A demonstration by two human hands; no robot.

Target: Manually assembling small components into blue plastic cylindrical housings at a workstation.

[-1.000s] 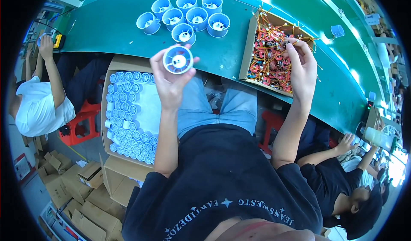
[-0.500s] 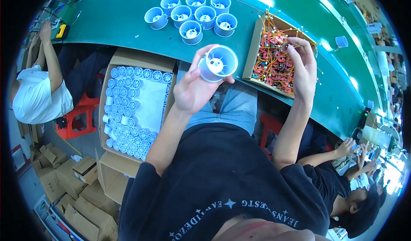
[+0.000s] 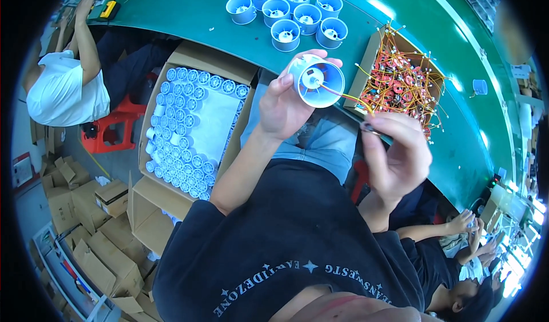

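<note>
My left hand (image 3: 281, 109) is closed round a pale blue plastic cup-shaped housing (image 3: 331, 90), its open mouth tilted toward me. Thin spokes and a white hub show inside. Between the thumb and fingers of my right hand (image 3: 403, 153) is a wired motor-like part (image 3: 368, 127), small, dark and round. Its orange and yellow wires (image 3: 347, 96) stretch across to the housing, the far end reaching the hub. Beyond my right hand lies a heap of red parts with similar wires (image 3: 400, 87), in an open carton (image 3: 369, 60). Several matching housings (image 3: 285, 38) stand grouped on the green bench.
Left of my legs stands a large cardboard box (image 3: 191, 53) holding rows of small pale blue housings. Empty-looking cartons (image 3: 108, 259) pile up at lower left. A red stool (image 3: 120, 127) and a co-worker (image 3: 68, 87) are at left; another person (image 3: 426, 265) sits at right.
My right hand has come from the carton toward the housing, bringing the wired part. Its wires now reach into the housing, which my left hand has turned toward the right. The view has shifted.
</note>
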